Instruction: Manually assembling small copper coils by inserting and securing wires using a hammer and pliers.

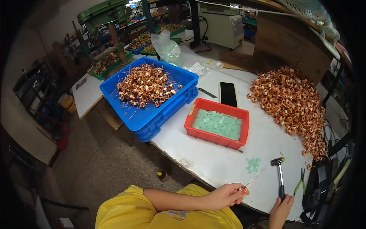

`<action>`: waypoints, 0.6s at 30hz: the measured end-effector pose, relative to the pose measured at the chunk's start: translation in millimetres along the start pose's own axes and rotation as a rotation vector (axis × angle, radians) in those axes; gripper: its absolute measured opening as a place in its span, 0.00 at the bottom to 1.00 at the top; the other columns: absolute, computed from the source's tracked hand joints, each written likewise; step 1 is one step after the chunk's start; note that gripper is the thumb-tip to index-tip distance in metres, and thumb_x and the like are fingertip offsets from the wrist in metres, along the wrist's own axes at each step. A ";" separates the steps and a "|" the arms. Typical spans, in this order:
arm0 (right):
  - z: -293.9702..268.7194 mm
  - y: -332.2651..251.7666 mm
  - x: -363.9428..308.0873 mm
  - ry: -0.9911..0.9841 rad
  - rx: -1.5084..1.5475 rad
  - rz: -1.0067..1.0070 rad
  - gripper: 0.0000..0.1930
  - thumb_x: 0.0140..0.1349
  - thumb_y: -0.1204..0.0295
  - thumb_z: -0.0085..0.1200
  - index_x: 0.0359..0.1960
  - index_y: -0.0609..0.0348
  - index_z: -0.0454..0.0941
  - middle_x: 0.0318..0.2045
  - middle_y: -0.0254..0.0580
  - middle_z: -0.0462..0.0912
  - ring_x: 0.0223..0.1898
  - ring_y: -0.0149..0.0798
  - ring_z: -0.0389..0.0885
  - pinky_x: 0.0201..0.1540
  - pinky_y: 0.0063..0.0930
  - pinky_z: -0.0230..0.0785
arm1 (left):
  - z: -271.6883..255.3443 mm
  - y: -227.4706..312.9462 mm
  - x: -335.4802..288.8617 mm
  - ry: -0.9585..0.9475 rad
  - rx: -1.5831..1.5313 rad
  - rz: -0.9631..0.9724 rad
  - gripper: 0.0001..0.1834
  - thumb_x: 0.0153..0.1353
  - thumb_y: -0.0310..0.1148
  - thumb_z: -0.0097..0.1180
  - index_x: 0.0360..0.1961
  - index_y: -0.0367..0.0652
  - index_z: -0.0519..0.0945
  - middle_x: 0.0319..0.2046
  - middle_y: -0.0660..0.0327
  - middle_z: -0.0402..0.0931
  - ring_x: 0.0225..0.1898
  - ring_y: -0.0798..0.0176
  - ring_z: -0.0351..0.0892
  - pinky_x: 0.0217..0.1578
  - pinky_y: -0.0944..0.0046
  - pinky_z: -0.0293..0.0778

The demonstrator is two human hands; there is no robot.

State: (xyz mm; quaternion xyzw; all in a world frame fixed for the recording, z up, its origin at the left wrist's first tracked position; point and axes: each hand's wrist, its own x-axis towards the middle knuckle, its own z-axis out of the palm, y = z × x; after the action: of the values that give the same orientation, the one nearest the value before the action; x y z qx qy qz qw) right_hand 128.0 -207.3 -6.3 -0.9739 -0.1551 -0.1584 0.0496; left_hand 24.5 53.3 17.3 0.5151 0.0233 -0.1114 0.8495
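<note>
Pinched in the fingers of my left hand (223,197) is a small copper wire coil (243,189), its long pale leads pointing up and to the right over the white table. My right hand (282,212) closes round the lower end of the black handle of a small hammer (280,176), whose head points away from me. A few pale green flat pieces (253,165) lie loose between the coil and the hammer. Just right of the hammer rest green-handled pliers (300,183). Beyond the loose pieces stands a red bin (213,138), filled with more green pieces.
A blue crate (131,121) with many copper coils overhangs the table's left edge. At the right spreads a big heap of coils (291,103). A black phone (228,94), a dark flat strip (207,92) and a clear plastic bag (167,47) lie behind the bin.
</note>
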 end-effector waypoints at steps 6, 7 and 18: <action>-20.6 14.3 9.8 0.005 0.641 0.169 0.08 0.65 0.71 0.41 0.40 0.63 0.66 0.26 0.44 0.70 0.21 0.38 0.66 0.26 0.27 0.61 | -9.8 -0.3 -18.6 0.030 -0.288 -0.220 0.12 0.69 0.33 0.39 0.47 0.39 0.70 0.21 0.69 0.62 0.18 0.77 0.52 0.18 0.79 0.48; -38.7 -1.8 15.6 -0.172 1.086 0.569 0.12 0.66 0.69 0.39 0.30 0.64 0.69 0.24 0.48 0.69 0.25 0.42 0.67 0.33 0.33 0.63 | -12.1 -1.5 -19.9 0.048 -0.334 -0.268 0.12 0.70 0.33 0.39 0.48 0.39 0.69 0.21 0.69 0.61 0.18 0.77 0.51 0.18 0.79 0.47; -18.2 7.8 38.4 -0.158 2.036 0.002 0.13 0.70 0.67 0.34 0.50 0.59 0.64 0.24 0.33 0.64 0.15 0.19 0.56 0.16 0.11 0.48 | -24.0 -5.3 -24.2 0.058 -0.235 -0.204 0.11 0.69 0.35 0.40 0.43 0.39 0.71 0.20 0.69 0.60 0.17 0.77 0.49 0.16 0.77 0.45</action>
State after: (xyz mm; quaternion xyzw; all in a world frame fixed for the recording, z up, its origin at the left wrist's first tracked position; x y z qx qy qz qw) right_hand 159.7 -206.4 22.9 -0.4773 -0.2183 0.1133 0.8436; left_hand 1.6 76.1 5.2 0.4102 0.1128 -0.1786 0.8872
